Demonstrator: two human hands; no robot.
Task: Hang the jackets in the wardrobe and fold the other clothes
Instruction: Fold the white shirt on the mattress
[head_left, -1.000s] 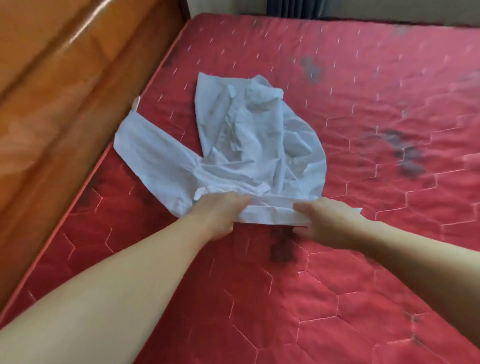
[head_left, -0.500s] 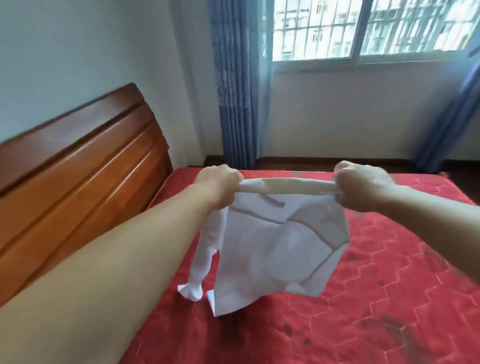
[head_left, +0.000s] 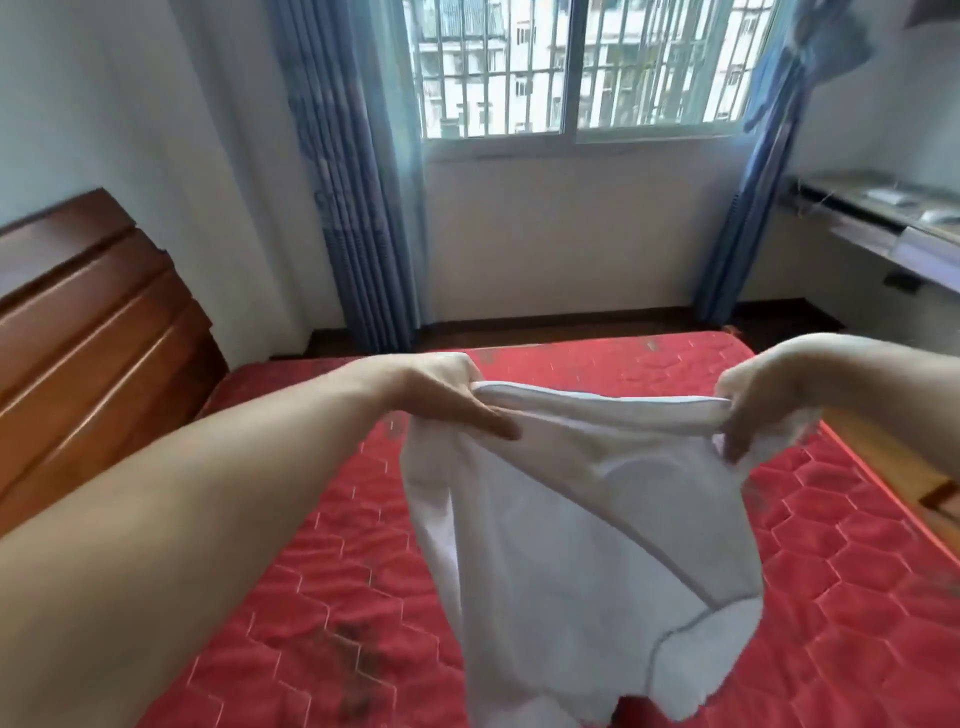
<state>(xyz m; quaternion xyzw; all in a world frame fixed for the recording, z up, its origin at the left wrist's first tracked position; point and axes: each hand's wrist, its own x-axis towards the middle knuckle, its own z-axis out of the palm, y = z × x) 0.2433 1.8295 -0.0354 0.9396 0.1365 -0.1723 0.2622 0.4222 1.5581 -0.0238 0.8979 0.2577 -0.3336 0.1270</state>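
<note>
Left fingers (head_left: 493, 423): pinching one end of the white shirt's (head_left: 571, 545) top edge, index finger stretched along the cloth.
Right fingers (head_left: 737, 441): curled tight on the other end, edge pulled taut between both grips.
Left hand (head_left: 441, 389) and right hand (head_left: 753, 395): raised well apart, level.
White shirt: up in the air, dangling over the red mattress (head_left: 311, 597), lower folds bunched and uneven.
Risk: that loose left pinch could slip and drop a corner; lay it down crumpled like this and the fold comes out crooked.
Surroundings: wooden headboard (head_left: 93, 322) left, blue curtains (head_left: 348, 182) by the barred window (head_left: 587, 67).
</note>
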